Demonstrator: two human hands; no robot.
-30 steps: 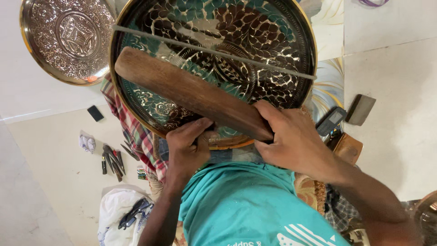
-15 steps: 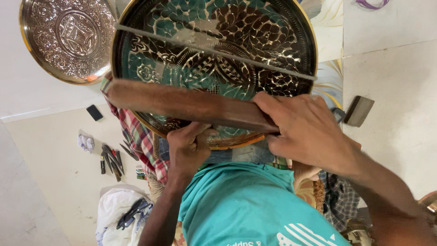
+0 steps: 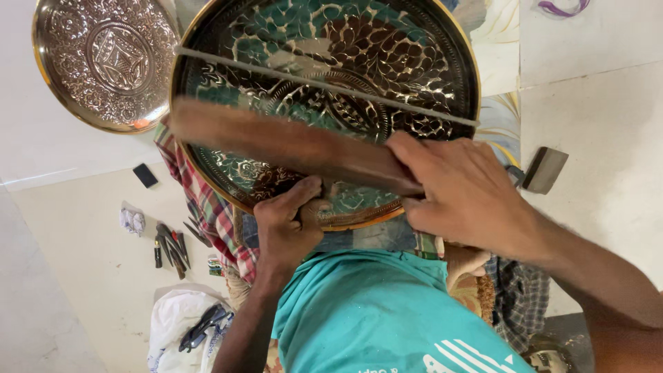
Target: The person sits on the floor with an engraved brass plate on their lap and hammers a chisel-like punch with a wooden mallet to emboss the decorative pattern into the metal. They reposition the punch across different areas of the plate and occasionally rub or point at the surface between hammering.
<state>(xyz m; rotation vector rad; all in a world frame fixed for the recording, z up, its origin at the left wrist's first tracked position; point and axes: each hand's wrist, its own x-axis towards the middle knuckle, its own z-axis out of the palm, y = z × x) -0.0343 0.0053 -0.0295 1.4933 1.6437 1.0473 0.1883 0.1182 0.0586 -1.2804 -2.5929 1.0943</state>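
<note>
The big engraved tray (image 3: pixel 387 62), dark with green and brass patterning, lies just ahead of the person's body, propped on a checked cloth (image 3: pixel 207 207); a long brown wooden bar (image 3: pixel 276 141) lies flat across its lower half, its long axis running left to right and tipping slightly down toward the right; the bar is blurred. The right hand (image 3: pixel 466 193) is wrapped around the bar's right end, fingers folded over the top; the left hand (image 3: pixel 290 224) sits at the tray's near rim, under the bar's middle, fingers curled and thumb raised against the edge, gripping the rim as far as can be seen. A thin pale rod (image 3: pixel 324 84) crosses the tray higher up; a smaller silver tray (image 3: pixel 103 62) lies well apart on the floor (image 3: pixel 69 276), with small tools (image 3: pixel 169 245) near the cloth.
</note>
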